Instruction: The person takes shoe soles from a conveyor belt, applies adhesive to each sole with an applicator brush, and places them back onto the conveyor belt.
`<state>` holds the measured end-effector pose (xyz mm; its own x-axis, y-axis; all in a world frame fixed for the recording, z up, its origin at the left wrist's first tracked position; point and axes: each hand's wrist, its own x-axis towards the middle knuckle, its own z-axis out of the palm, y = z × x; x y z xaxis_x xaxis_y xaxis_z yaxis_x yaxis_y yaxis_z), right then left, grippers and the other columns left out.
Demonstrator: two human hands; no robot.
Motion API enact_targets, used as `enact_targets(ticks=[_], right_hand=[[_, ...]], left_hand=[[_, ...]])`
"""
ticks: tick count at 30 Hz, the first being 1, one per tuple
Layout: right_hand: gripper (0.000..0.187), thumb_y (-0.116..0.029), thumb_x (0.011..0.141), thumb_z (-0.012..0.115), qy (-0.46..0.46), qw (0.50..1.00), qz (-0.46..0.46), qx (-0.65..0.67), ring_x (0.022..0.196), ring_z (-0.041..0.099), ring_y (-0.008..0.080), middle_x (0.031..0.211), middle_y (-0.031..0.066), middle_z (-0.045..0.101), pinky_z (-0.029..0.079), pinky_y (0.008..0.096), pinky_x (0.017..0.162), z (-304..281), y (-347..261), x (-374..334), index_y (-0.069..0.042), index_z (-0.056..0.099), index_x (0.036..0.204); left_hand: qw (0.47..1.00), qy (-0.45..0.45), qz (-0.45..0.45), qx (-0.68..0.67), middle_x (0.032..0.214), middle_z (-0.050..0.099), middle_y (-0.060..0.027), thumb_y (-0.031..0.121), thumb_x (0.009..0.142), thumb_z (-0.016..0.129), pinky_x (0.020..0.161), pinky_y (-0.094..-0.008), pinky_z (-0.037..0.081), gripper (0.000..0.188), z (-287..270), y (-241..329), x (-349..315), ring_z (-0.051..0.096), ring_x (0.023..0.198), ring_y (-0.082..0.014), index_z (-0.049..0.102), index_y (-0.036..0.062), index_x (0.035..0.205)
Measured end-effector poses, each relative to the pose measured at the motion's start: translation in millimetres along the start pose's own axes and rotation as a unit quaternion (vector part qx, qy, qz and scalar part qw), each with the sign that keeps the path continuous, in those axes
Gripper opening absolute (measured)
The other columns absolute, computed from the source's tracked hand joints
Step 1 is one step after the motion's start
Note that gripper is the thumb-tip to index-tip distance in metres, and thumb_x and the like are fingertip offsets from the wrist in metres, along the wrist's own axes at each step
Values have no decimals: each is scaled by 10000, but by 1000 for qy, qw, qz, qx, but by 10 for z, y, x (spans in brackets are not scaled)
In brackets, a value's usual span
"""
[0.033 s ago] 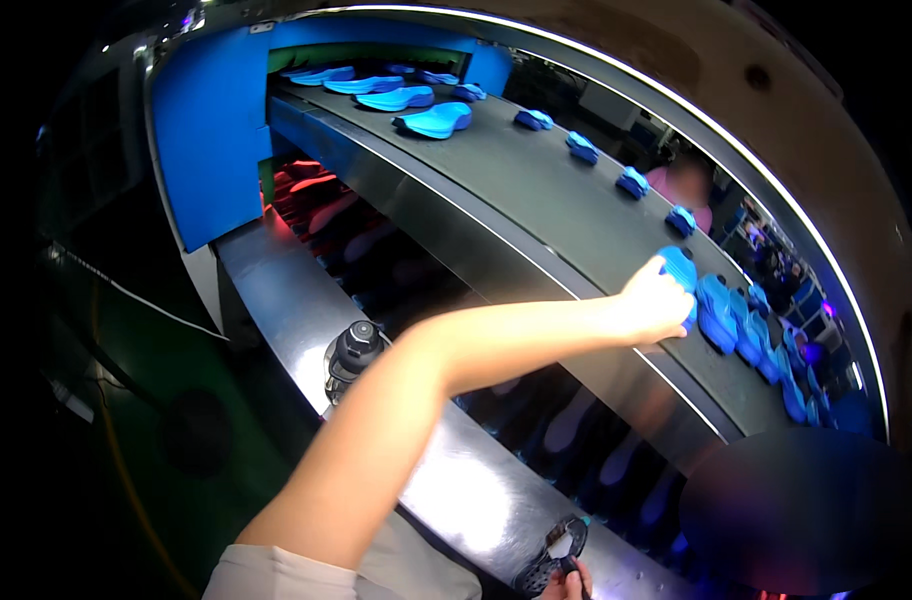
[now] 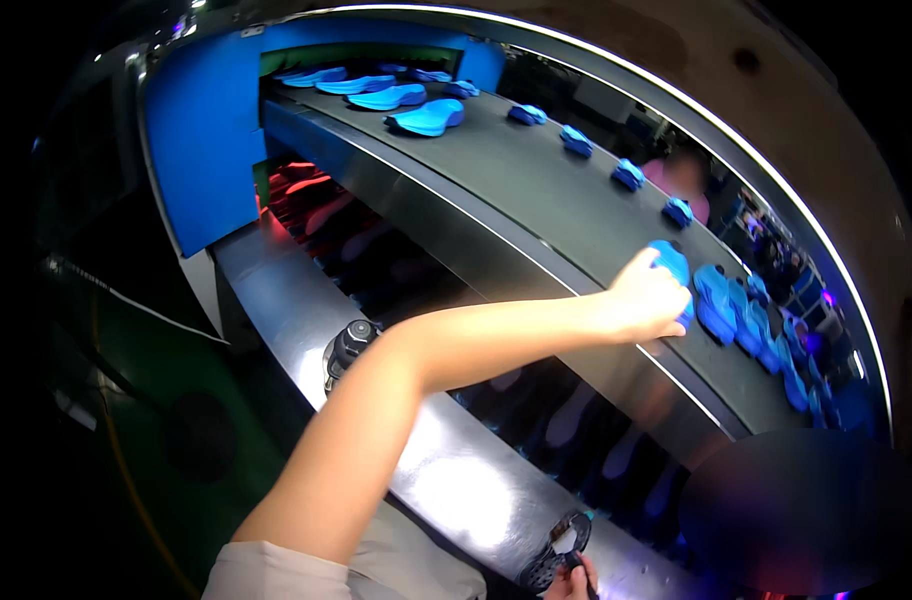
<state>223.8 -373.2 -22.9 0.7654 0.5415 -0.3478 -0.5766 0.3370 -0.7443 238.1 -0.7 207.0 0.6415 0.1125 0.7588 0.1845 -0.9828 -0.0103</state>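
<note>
My left hand (image 2: 644, 300) reaches across the conveyor belt, fingers closed round a blue shoe sole (image 2: 670, 260). Part of that sole is hidden behind the hand. Just right of it, several more blue soles (image 2: 716, 305) stand close together in a row. At the lower edge, my right hand (image 2: 579, 582) is partly in view, its fingers closed on a dark handle-like piece (image 2: 574, 560). Beside that hand, a black perforated holder (image 2: 554, 555) with something white inside rests on the metal ledge; I cannot make out its exact kind.
More blue soles (image 2: 426, 118) lie on the grey belt (image 2: 536, 190) near a blue machine housing (image 2: 201, 140). A dark lidded pot (image 2: 351, 343) stands on the metal ledge (image 2: 466, 490). Below the belt, a lower track carries dim soles (image 2: 573, 415). Another person (image 2: 679, 180) is beyond the belt.
</note>
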Motion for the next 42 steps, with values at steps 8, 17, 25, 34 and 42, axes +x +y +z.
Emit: enact_targets(ticks=[8,17,25,34,42], right_hand=[[218,-6,790,522,-11,988,-154,-25,915,573,250,973,183,587,454,330,842,293,-149,175,80,542,989],[221,12,762,532,-64,986,-153,-14,889,588,249,959,185,595,461,332,839,464,-251,165,76,557,971],[172,26,747,572,-129,982,-76,-116,851,590,173,907,133,629,436,269,815,727,20,238,56,596,915],[177,-45,675,660,-180,777,-383,-466,756,604,217,817,127,631,466,287,700,1374,136,173,3,631,843],[165,-71,655,670,-402,751,-200,-484,773,613,239,808,105,642,466,317,726,935,-26,-213,-33,642,813]], left_hand=[[583,228,-390,-676,1174,408,-139,87,766,555,895,-310,383,507,-754,348,-1325,457,1041,-196,334,-13,1211],[148,-203,-431,-866,1235,428,-218,316,775,576,984,-467,328,667,-3,1046,-3236,445,1135,-345,304,-12,1289],[94,-148,-464,-869,1211,449,-200,759,739,63,960,-443,344,940,15,1486,-2923,453,1119,-314,301,53,1312],[241,-103,-585,-767,1231,434,-135,695,800,83,973,-386,335,828,153,1543,-2957,422,1145,-234,310,81,1306],[251,-87,-545,-796,1036,557,-167,740,759,73,852,-427,430,899,26,1046,-2994,546,962,-278,406,50,1229]])
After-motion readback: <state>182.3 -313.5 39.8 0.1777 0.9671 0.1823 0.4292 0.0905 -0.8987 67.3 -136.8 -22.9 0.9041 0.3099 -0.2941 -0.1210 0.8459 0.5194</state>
